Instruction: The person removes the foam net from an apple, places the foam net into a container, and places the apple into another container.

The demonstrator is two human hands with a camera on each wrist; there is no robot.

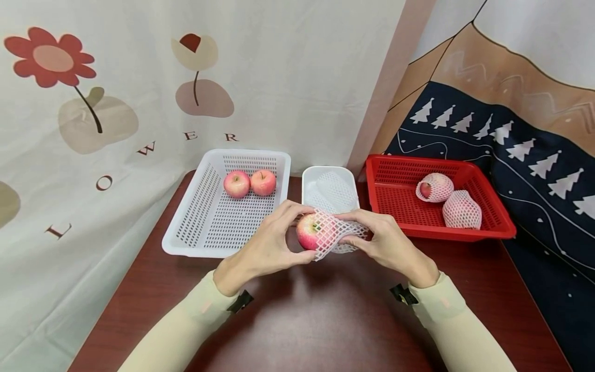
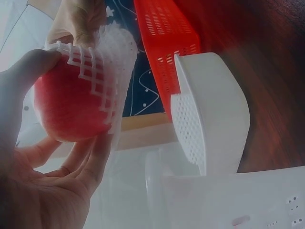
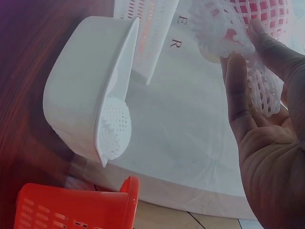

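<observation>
A red apple [image 1: 307,232] is held above the table, partly covered by a white foam net sleeve [image 1: 331,238]. My left hand [image 1: 274,238] grips the apple from its left side, thumb and fingers curved round it, as the left wrist view also shows. On the other side, my right hand [image 1: 388,240] pinches the net between thumb and fingers. In the right wrist view the loose end of the foam net [image 3: 264,90] hangs between those fingers. The apple's right part shows through the mesh.
Behind the hands stands a small white tub [image 1: 305,178] with foam nets [image 1: 332,191] in it. A white basket [image 1: 186,250] at left holds two bare apples [image 1: 237,184]. The red basket [image 1: 437,232] at right holds two netted apples [image 1: 462,210]. Curtains hang behind the table [image 1: 321,320].
</observation>
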